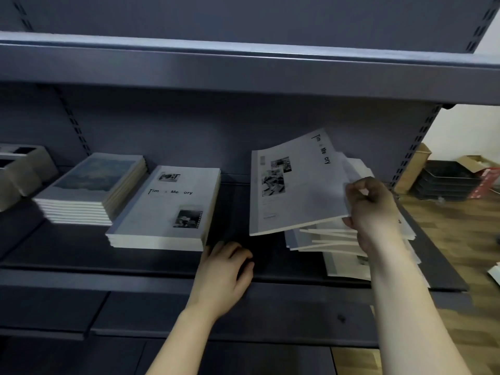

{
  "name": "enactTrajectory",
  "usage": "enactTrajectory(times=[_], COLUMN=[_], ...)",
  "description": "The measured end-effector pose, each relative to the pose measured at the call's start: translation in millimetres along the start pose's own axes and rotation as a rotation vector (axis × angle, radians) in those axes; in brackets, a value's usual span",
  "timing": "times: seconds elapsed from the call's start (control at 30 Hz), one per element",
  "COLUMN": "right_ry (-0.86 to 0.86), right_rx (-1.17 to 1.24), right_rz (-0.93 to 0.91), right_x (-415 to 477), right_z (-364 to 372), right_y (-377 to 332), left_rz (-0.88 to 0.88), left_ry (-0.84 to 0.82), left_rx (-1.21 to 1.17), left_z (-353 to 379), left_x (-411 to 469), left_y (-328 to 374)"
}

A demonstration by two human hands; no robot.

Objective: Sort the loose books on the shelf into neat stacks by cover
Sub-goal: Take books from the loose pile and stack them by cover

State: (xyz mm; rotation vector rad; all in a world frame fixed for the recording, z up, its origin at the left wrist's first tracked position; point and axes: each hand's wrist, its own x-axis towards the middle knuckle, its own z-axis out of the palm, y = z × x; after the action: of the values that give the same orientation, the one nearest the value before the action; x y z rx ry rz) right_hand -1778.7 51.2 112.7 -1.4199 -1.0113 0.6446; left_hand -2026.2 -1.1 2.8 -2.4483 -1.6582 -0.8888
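Head view: we rest our left hand (224,272) on the shelf (162,261), fingers loosely curled and holding nothing, just beside the white-cover stack (167,209). Our right hand (370,209) pinches a white-cover book (295,185), tilted up off the loose pile (324,239) under it. Far left of both hands: blue-cover stack (92,185).

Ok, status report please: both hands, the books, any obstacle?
Right hand pinches white soft-cover book, held above loose white pile. Left hand open on dark grey shelf beside neat white stack. Nothing blocks the way.
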Motion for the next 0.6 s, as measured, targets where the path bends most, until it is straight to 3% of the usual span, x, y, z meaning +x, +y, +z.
enactTrajectory(times=[0.6], right_ry=[-0.155], right_rx=[-0.050], right_rz=[0.139], right_x=[-86.0], right_z=[153.0], right_y=[-4.7], left_rz=[-0.138], left_ry=[0.000], left_rx=[0.083], left_z=[-65.1], left_x=[-60.7], left_y=[-120.5])
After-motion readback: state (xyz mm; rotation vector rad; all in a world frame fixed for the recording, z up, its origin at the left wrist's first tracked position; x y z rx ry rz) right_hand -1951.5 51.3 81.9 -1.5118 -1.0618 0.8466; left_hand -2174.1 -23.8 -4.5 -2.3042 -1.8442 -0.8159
